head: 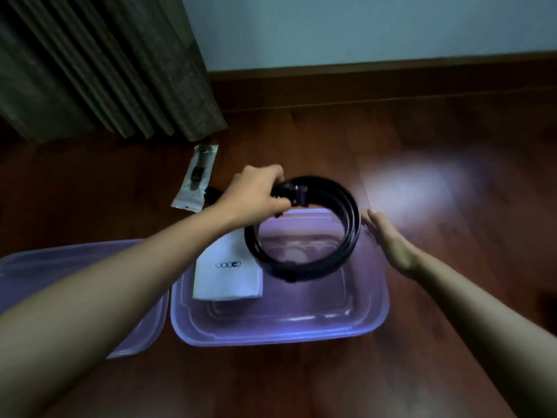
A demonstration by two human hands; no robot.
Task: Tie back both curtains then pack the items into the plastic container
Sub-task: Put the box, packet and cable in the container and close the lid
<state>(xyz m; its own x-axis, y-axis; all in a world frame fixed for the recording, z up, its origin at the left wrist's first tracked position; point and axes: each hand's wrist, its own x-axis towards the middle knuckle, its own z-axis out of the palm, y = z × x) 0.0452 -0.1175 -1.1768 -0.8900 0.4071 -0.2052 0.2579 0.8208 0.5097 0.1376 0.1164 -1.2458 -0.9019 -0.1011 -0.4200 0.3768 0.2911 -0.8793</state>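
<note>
A clear, purple-tinted plastic container point(280, 330) sits open on the wooden floor in front of me. A white paper packet point(229, 276) with a small black logo lies inside it at the left. My left hand point(256, 196) grips a coiled black cable point(304, 230) by its top and holds it tilted above the container. My right hand point(388, 239) rests flat, fingers extended, against the container's right far rim. A brown pleated curtain point(99, 64) hangs at the upper left, its hem near the floor.
The container's lid point(45, 260) lies on the floor to the left, partly under my left forearm. A small clear packet point(196, 179) with a dark item lies on the floor beyond it, and a black object peeks out beside it. A wooden baseboard runs along the pale wall.
</note>
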